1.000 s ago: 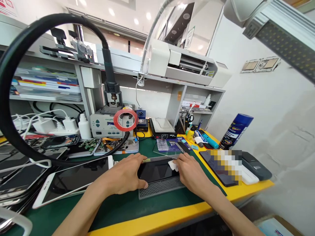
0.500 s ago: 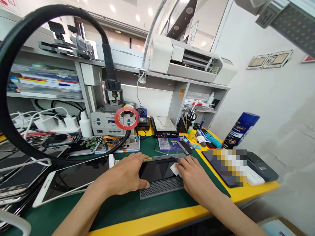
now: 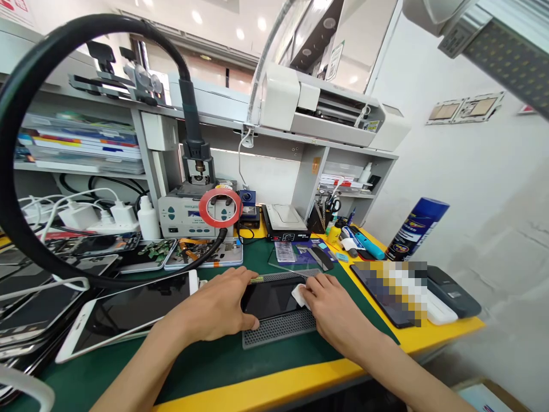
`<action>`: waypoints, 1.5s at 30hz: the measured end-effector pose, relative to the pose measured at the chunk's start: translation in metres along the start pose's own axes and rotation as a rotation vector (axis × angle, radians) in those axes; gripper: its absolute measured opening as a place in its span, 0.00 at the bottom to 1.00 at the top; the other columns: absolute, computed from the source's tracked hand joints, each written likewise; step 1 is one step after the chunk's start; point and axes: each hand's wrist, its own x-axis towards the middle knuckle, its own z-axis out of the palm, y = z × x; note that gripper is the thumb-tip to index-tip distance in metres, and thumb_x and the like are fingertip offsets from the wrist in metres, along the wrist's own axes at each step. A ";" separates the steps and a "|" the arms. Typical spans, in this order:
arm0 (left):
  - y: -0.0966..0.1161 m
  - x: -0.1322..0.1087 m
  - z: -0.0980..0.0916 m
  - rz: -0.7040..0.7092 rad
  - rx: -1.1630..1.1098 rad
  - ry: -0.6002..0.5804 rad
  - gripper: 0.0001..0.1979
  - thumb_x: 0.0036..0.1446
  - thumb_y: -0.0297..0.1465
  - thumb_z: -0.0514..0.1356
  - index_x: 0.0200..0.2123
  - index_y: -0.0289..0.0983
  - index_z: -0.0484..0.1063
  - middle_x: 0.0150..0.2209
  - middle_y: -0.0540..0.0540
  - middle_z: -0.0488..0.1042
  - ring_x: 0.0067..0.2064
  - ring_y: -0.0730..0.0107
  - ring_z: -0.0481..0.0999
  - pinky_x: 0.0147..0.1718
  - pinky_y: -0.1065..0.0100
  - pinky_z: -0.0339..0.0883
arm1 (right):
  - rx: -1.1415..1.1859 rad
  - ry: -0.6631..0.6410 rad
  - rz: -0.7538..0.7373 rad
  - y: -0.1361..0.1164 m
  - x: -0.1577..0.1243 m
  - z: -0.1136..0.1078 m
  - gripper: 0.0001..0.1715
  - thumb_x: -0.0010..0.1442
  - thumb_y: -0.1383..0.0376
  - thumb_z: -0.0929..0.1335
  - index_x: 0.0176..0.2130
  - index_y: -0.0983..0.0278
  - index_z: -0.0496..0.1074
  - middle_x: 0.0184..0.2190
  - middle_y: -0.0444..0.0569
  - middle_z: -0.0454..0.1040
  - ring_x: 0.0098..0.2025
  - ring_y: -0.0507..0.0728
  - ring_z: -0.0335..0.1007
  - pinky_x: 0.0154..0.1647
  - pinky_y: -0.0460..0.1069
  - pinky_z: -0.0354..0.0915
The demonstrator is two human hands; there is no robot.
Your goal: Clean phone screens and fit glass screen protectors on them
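A black phone (image 3: 271,298) lies screen up on a grey perforated mat (image 3: 281,331). My left hand (image 3: 225,300) is around the phone's left end, thumb at the near edge and fingers at the far edge, steadying it. My right hand (image 3: 328,300) pinches a small white wipe (image 3: 299,294) and presses it on the right part of the screen. Part of the wipe and the phone's right end are hidden by my right fingers. Beyond the mat lies a clear thin sheet (image 3: 285,268), its right end near my right fingers.
A white tablet (image 3: 128,315) and stacked phone parts (image 3: 26,320) lie on the left. Behind stand a hot-air station (image 3: 182,214), a red tape roll (image 3: 220,208) and a heating plate (image 3: 286,223). A blue spray can (image 3: 416,229) and a dark phone (image 3: 377,294) are at right.
My right hand has slid slightly left along the screen with the wipe. My left hand stays in place on the phone.
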 end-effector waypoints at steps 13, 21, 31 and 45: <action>0.002 0.000 -0.003 -0.066 0.068 -0.018 0.45 0.47 0.55 0.63 0.63 0.36 0.65 0.57 0.35 0.68 0.58 0.39 0.69 0.49 0.54 0.69 | -0.013 0.006 -0.084 -0.016 0.035 -0.013 0.12 0.61 0.71 0.65 0.44 0.71 0.75 0.40 0.57 0.71 0.44 0.65 0.64 0.46 0.60 0.62; 0.003 0.001 -0.002 -0.029 0.061 -0.008 0.43 0.47 0.53 0.64 0.62 0.36 0.65 0.58 0.35 0.69 0.63 0.39 0.64 0.56 0.52 0.65 | 0.079 0.126 -0.180 -0.047 0.047 -0.021 0.16 0.63 0.67 0.65 0.48 0.73 0.74 0.43 0.57 0.70 0.47 0.67 0.62 0.56 0.66 0.58; 0.002 -0.004 -0.003 -0.080 0.048 -0.050 0.51 0.47 0.56 0.64 0.68 0.33 0.57 0.70 0.30 0.53 0.72 0.36 0.47 0.65 0.44 0.54 | 0.167 0.032 0.063 0.006 0.006 -0.008 0.16 0.64 0.67 0.64 0.49 0.67 0.75 0.48 0.57 0.74 0.55 0.66 0.63 0.60 0.63 0.56; 0.007 -0.006 -0.011 -0.083 0.074 -0.077 0.47 0.47 0.55 0.64 0.64 0.34 0.61 0.65 0.31 0.62 0.68 0.33 0.57 0.58 0.49 0.63 | 0.568 0.041 0.181 0.031 0.008 0.002 0.27 0.71 0.61 0.57 0.62 0.68 0.69 0.59 0.58 0.73 0.62 0.66 0.65 0.63 0.61 0.61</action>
